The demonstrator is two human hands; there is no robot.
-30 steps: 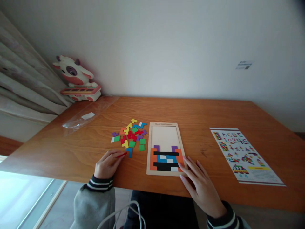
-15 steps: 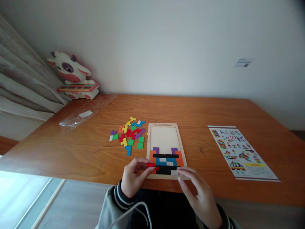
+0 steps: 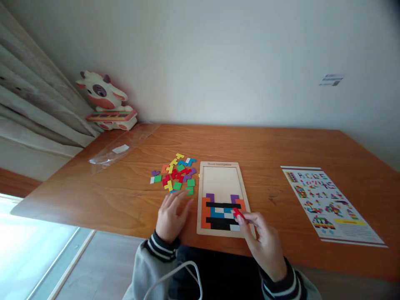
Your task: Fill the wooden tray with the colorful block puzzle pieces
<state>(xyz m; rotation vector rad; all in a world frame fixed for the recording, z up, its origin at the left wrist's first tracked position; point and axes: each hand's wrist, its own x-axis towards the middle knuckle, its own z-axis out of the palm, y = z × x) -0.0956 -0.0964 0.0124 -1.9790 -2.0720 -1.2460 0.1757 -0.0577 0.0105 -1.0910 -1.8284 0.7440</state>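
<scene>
Between the thumb and fingertips of my right hand is a red puzzle piece, held over the lower right part of the wooden puzzle board. Black, blue, white, orange and purple pieces fill the board's lower half, and its upper half shows bare wood. My left hand rests left of the board with fingers apart, holding nothing. Just beyond its fingertips lies a loose pile of puzzle pieces in green, red, yellow, purple, blue and orange. A blue piece there is partly covered by the hand.
To the right lies a printed pattern sheet. A clear plastic bag is on the table's left side, in front of a cow-shaped toy keyboard. Near my lap hangs a white cable. The wooden table meets a wall behind.
The red piece has passed from my left hand to my right hand. My left hand has moved up and left, toward the loose pile. The view has shifted slightly.
</scene>
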